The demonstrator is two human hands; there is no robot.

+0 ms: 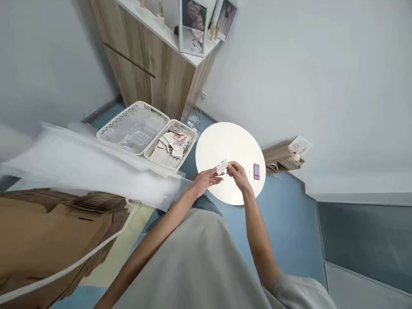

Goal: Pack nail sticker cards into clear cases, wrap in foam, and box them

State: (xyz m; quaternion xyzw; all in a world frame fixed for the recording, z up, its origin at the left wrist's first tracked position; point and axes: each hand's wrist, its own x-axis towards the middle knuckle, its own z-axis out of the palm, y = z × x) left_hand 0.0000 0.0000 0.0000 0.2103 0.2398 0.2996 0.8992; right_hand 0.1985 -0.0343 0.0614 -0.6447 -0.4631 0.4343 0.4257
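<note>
A small white card with printed text (222,166) is held over the round white table (212,141). My left hand (206,179) grips the card at its lower left edge between thumb and forefinger, the other fingers stretched out beneath. Close to the card's right side, my right hand (236,174) is closed in a pinch; whatever is between its fingertips is too small to make out. To the right of that hand, a small purple packet (256,171) lies flat on the tabletop. A tiny dark item lies between the packet and my right hand.
Left of the table stand a white basket of printed cards or packets (174,143) and a larger basket of clear plastic bags (137,124). White sheeting (96,159) covers the left side, above stacked cardboard (48,231). A wooden cabinet (161,56) and a cardboard box (283,155) stand near the walls.
</note>
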